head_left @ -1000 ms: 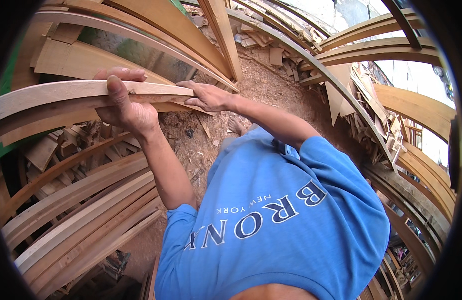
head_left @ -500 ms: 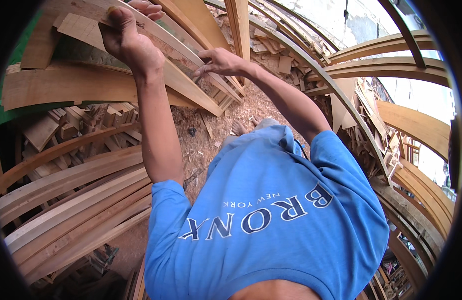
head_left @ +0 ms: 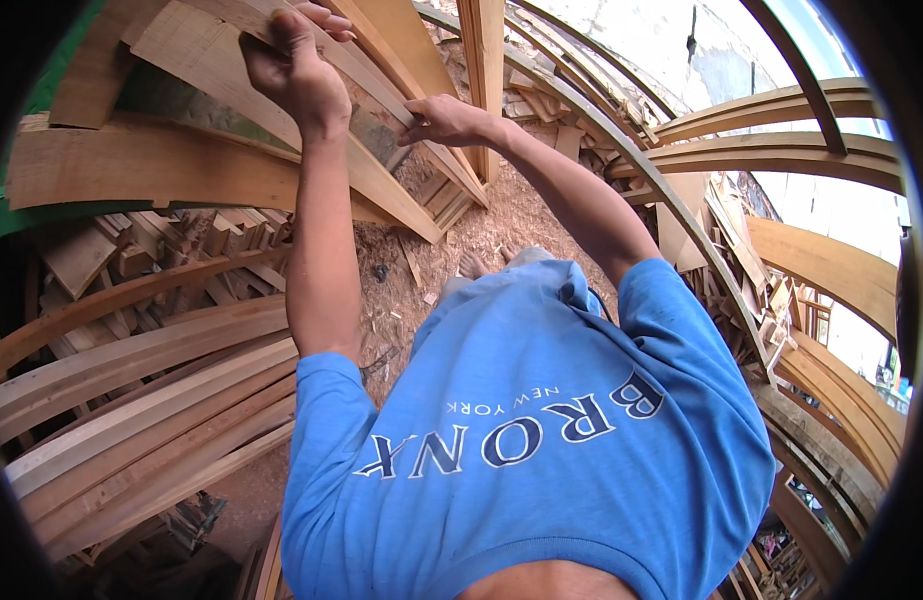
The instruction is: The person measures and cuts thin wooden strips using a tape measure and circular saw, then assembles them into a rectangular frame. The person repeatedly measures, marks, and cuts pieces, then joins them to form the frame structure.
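A long, narrow wooden strip (head_left: 377,88) slants from the top left down toward the floor in front of me. My left hand (head_left: 304,80) is closed around its upper part, with the thumb on the near side and fingertips showing over the far side. Further down, my right hand (head_left: 450,121) has its bent fingers closed on the same strip; parts of those fingers are hidden. Beside the strip on the left lies a wider tapered board (head_left: 232,85). Beneath that board, a broad curved plank (head_left: 152,165) reaches out to the left.
Stacked curved timbers (head_left: 152,375) lie at the lower left, near a heap of offcuts (head_left: 142,240). An upright post (head_left: 482,80) stands ahead. On the right, long curved strips (head_left: 672,190) arch past piled scraps. Shavings cover the floor (head_left: 527,190).
My left hand has moved to the right, closer to my right hand, and still grips the strip. The right hand has hardly moved. The view has shifted slightly.
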A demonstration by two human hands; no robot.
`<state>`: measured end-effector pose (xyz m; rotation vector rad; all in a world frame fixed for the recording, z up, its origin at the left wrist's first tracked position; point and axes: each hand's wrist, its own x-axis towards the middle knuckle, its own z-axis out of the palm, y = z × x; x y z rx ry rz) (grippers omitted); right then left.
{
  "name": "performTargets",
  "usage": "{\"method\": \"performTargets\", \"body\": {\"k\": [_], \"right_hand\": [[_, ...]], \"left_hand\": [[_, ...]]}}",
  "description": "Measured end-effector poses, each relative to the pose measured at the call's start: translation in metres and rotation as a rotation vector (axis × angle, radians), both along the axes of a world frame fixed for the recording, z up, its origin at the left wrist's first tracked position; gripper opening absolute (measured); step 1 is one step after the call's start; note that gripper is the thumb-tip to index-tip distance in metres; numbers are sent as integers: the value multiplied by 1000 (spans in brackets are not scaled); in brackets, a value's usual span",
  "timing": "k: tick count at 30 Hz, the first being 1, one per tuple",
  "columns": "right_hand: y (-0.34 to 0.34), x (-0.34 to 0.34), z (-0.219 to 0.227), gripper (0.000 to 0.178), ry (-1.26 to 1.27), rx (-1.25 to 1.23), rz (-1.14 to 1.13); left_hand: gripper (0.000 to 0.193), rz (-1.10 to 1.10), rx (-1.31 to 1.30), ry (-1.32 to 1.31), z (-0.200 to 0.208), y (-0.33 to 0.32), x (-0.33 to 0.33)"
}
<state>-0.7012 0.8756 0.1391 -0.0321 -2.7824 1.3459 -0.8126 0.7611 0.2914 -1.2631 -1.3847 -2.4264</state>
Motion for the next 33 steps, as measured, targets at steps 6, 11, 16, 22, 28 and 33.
{"method": "performTargets", "body": {"k": [6,11,16,22,28,33], "right_hand": [[-4,17,2,45,141,19,-224],[24,49,-10,51,-108,-98,-214],[30,98,-62,45,-338,-292,-302],[8,157,-134,44,-632,-222,-281],[-2,234,-201,49,-763,101,-157],[11,293,-230,48,-913,218,-213]], "left_hand": [[34,-24,-166,-47,3,1,-10],[36,344,-576,157,18,-16,0],[39,407,-371,27,27,-21,-12],[61,671,-759,85,20,-12,-18],[64,620,-869,30,14,-13,-14],[69,472,-747,-270,-61,-6,14]]}}
